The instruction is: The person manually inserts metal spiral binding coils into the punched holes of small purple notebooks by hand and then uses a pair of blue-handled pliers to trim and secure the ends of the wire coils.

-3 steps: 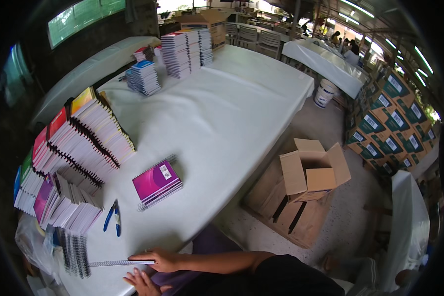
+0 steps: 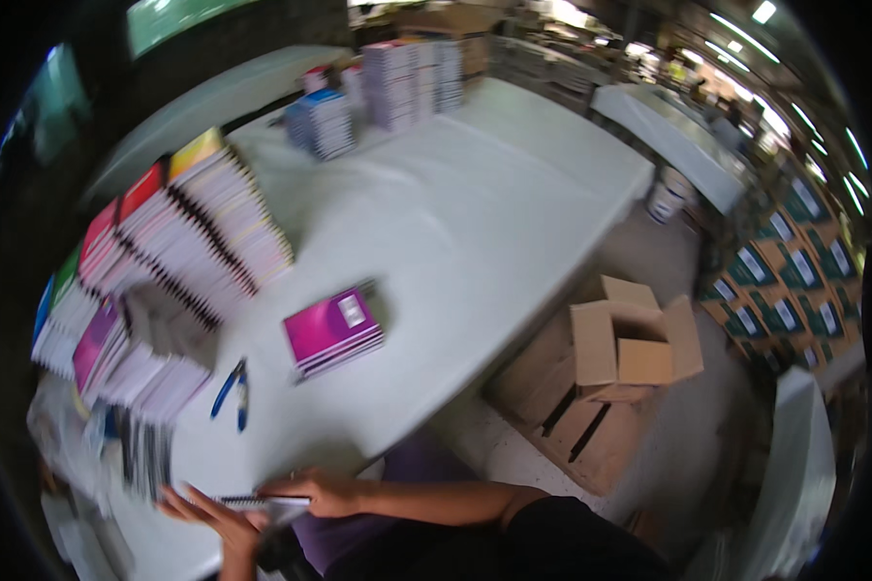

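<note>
At the near table edge, my right hand (image 2: pixel 322 493) is closed round a thin spiral notebook (image 2: pixel 289 501), seen edge-on. A metal binding coil (image 2: pixel 240 501) runs out from the notebook's left end. My left hand (image 2: pixel 215 521) has its fingers stretched out and overlaps the coil's outer end; whether it touches the wire is hard to tell through the blur. Left of that hand lies a bunch of loose metal coils (image 2: pixel 145 455). Blue-handled pliers (image 2: pixel 231 395) rest on the table, and beyond them sits a small stack of purple spiral notebooks (image 2: pixel 331 329).
Tall rows of bound notebooks (image 2: pixel 179 237) line the table's left side, with more notebook stacks (image 2: pixel 397 87) at the far end. On the right, an open cardboard box (image 2: pixel 630 339) stands on a wooden pallet (image 2: pixel 591 445). Printed cartons (image 2: pixel 785 271) are piled beyond.
My left hand has moved up and left, from below the notebook to the outer end of the coil. The right hand keeps its grip. The whole view has shifted and blurred.
</note>
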`<state>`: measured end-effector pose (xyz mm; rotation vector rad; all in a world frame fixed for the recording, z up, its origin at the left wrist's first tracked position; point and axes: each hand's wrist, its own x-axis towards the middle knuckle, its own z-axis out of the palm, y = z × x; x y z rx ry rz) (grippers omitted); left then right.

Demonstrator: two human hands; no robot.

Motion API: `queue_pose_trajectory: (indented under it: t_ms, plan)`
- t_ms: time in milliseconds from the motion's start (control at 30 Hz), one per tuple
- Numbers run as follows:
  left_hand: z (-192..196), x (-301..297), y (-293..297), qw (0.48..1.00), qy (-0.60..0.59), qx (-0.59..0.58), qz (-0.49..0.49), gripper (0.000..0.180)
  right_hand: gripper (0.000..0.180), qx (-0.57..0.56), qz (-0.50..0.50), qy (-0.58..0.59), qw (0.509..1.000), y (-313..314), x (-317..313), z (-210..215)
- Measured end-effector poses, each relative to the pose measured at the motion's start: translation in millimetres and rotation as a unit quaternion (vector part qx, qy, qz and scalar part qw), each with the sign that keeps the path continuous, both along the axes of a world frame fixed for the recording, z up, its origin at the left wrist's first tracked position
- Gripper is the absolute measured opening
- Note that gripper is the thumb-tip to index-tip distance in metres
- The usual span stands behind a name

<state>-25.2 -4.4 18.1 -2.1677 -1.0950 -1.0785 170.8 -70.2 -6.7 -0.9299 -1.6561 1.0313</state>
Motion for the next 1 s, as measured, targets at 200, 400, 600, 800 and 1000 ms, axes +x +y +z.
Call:
queue_pose_trajectory:
  t_ms: [200, 400, 600, 800, 1000]
  plan:
    - [-31, 22, -35, 0.937, 0.226, 0.020, -0.264, 0.104, 0.045, 0.042, -0.084, 0.031, 0.995, 6, 17, 2]
    - [-25, 52, -11, 0.950, 0.039, -0.235, -0.201, 0.104, 0.047, 0.037, -0.051, -0.012, 0.998, 12, 19, 12]
    - [-16, 50, -3, 0.997, 0.028, -0.026, -0.066, 0.104, 0.046, 0.022, -0.028, 0.009, 0.999, 14, 24, 10]
    - [-1, 59, -42, 0.931, 0.206, -0.184, -0.240, 0.079, 0.038, 0.004, -0.065, 0.058, 0.996, 26, 35, 7]
    - [51, 75, -8, 0.935, 0.135, -0.250, -0.212, 0.037, 0.018, -0.176, -0.050, -0.048, 0.982, 26, 41, 16]
